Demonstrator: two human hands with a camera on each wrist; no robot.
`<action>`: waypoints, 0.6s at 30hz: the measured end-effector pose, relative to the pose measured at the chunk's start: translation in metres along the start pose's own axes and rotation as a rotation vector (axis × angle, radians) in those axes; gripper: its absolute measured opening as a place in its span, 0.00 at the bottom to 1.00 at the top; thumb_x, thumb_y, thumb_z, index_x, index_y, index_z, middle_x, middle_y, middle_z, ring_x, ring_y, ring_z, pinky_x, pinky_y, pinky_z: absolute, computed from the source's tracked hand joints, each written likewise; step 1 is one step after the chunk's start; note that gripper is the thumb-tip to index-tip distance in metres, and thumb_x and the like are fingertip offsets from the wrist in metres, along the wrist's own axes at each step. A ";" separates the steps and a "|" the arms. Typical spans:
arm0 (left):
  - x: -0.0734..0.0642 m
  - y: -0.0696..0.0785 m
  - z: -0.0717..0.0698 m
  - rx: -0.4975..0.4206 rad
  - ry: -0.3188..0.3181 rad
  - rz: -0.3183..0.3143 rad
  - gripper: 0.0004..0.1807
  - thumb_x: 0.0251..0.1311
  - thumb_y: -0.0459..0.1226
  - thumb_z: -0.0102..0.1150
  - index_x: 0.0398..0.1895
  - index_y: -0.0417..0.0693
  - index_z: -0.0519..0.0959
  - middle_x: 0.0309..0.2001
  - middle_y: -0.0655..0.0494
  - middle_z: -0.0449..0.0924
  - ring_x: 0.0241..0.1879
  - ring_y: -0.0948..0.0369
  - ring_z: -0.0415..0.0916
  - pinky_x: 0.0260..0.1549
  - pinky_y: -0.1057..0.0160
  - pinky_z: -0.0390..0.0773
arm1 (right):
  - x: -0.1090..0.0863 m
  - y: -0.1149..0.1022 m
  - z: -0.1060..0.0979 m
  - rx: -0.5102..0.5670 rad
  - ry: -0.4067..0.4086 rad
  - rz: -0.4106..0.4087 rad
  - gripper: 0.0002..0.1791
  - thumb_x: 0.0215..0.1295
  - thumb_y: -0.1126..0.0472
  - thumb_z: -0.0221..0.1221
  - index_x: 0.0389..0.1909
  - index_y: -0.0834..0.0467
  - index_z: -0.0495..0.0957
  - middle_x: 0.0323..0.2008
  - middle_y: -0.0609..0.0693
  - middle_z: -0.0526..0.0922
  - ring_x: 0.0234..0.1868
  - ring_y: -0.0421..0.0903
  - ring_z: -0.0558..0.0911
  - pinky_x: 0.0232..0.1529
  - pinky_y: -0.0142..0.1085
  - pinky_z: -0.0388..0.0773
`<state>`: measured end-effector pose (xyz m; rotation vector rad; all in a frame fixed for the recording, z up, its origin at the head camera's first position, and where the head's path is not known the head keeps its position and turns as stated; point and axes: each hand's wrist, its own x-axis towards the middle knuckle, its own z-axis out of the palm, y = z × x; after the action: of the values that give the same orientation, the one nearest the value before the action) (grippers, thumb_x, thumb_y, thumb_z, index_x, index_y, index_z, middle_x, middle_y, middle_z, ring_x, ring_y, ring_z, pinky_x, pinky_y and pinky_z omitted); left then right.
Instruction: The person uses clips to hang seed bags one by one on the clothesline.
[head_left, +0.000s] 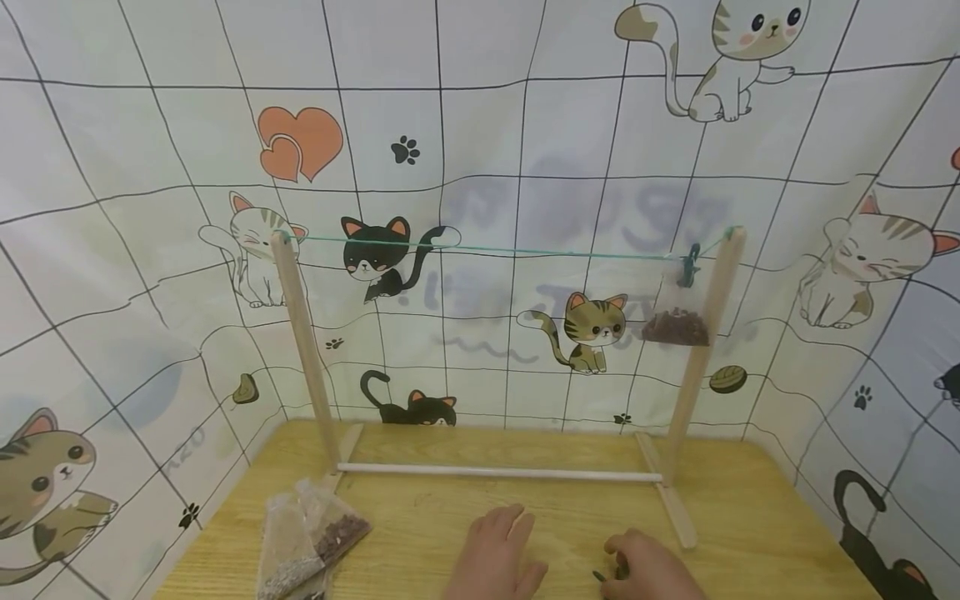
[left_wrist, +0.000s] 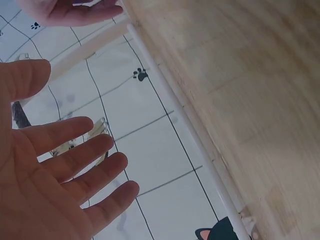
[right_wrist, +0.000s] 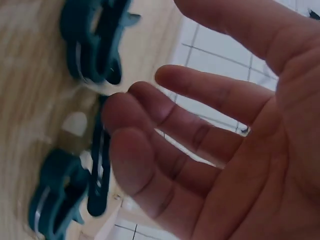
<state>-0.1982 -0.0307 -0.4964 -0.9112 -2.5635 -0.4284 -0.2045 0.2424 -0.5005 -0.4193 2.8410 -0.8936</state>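
Observation:
My left hand [head_left: 495,554] hovers low over the table's front middle, its fingers straight and nothing in its grasp; the left wrist view shows its bare palm [left_wrist: 35,195]. Farther right, my right hand [head_left: 651,571] is beside several dark green clothespins [head_left: 621,568] on the wooden table. In the right wrist view its fingers [right_wrist: 131,155] bend loosely, the thumb stands apart, and the fingertips come close to one clothespin [right_wrist: 99,165]; whether they touch is unclear. Two more clothespins, an upper one [right_wrist: 92,45] and a lower one [right_wrist: 57,192], lie nearby.
A wooden rack carries a green string [head_left: 480,248] above a white crossbar [head_left: 498,472]. At the string's right end, a clothespin [head_left: 688,267] holds a clear bag of brown bits [head_left: 677,327]. Clear bags, one with pale grains [head_left: 288,562], one with brown bits [head_left: 341,537], lie front left.

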 end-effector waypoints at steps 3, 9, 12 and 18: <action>0.000 0.003 0.003 0.015 -0.016 0.017 0.26 0.69 0.51 0.62 0.62 0.43 0.79 0.60 0.48 0.79 0.59 0.51 0.77 0.53 0.48 0.81 | 0.001 -0.004 0.008 -0.019 0.007 0.028 0.21 0.48 0.59 0.78 0.42 0.62 0.84 0.32 0.48 0.76 0.32 0.47 0.76 0.31 0.43 0.77; 0.001 0.007 0.005 0.006 -0.049 0.009 0.25 0.70 0.51 0.61 0.62 0.44 0.79 0.61 0.49 0.78 0.60 0.51 0.77 0.53 0.49 0.81 | 0.003 -0.003 0.015 0.005 -0.002 0.032 0.14 0.45 0.64 0.78 0.27 0.57 0.80 0.29 0.50 0.70 0.28 0.48 0.72 0.26 0.39 0.71; 0.001 0.007 0.004 0.001 -0.058 0.000 0.26 0.70 0.51 0.61 0.62 0.44 0.79 0.62 0.48 0.78 0.60 0.51 0.76 0.54 0.48 0.80 | 0.006 0.002 0.018 0.016 -0.024 0.042 0.14 0.47 0.64 0.78 0.24 0.56 0.79 0.29 0.51 0.69 0.28 0.48 0.72 0.27 0.40 0.73; -0.001 0.003 0.003 0.016 -0.016 -0.007 0.27 0.68 0.51 0.63 0.62 0.44 0.78 0.60 0.48 0.79 0.59 0.51 0.77 0.52 0.48 0.81 | 0.009 0.011 0.014 0.084 -0.104 0.024 0.08 0.53 0.65 0.73 0.27 0.56 0.81 0.29 0.49 0.77 0.31 0.48 0.75 0.30 0.41 0.74</action>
<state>-0.1966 -0.0277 -0.4986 -0.9045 -2.5814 -0.4038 -0.2128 0.2407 -0.5191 -0.4080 2.6983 -0.9534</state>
